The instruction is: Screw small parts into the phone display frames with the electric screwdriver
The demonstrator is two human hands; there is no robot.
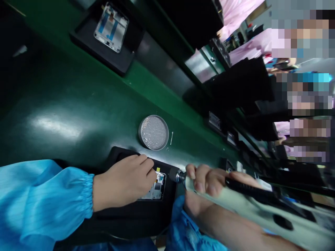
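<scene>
My left hand (125, 181), in a blue sleeve, rests with fingers curled on a black fixture tray (136, 216) and covers most of a phone frame (156, 186) lying in it. My right hand (206, 183) is wrapped round a pale electric screwdriver (251, 209), whose metal tip (177, 175) points at the phone frame's upper corner. A round metal dish of small screws (153, 132) sits on the green belt just beyond the tray.
A second black tray with a phone frame (111, 27) lies farther along the green conveyor belt (65, 104). Dark rails and fixtures (235, 90) run along the belt's far side. People in pink coats (251, 45) work beyond them.
</scene>
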